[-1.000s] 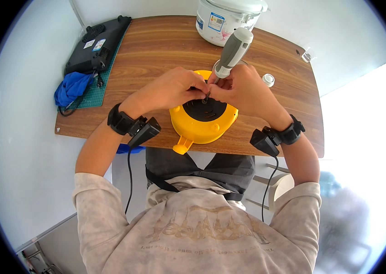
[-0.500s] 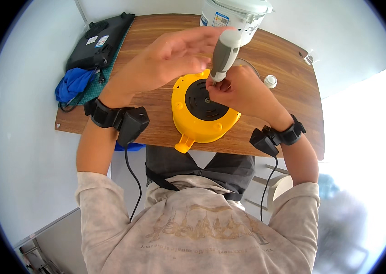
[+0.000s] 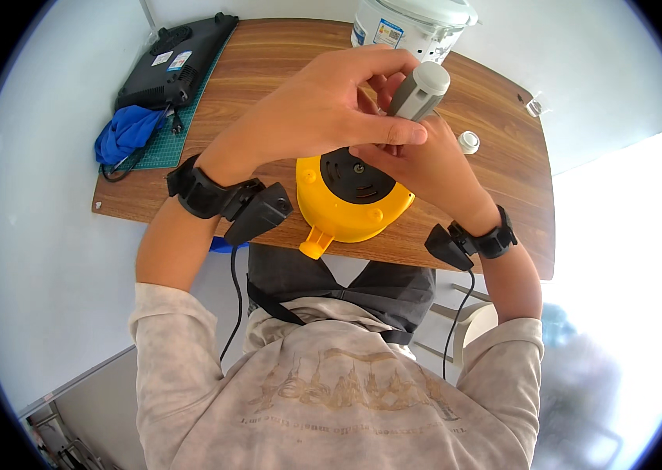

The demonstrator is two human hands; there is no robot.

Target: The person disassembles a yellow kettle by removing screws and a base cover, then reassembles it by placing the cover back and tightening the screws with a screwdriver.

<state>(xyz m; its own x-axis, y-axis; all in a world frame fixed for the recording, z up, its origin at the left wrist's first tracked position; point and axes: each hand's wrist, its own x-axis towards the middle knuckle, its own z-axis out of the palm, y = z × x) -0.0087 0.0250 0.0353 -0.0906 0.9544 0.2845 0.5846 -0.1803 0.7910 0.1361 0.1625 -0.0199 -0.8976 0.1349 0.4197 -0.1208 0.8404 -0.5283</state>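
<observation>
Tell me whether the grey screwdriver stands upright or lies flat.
Upright, slightly tilted: the grey screwdriver, gripped by both hands, points down into the yellow reel.

— What does the room look like?
— A brown wooden table [image 3: 503, 168] with a visible grain stands on a pale grey floor [image 3: 33, 258]; a green cutting mat [image 3: 190, 110] lies at its far left corner.
— And the light?
— Strong and white on the right side (the floor there is washed out), dimmer on the left.

One yellow cable reel [image 3: 350, 205], one grey screwdriver [image 3: 418, 91], one white bucket [image 3: 413, 23], one blue cloth [image 3: 125, 131].
</observation>
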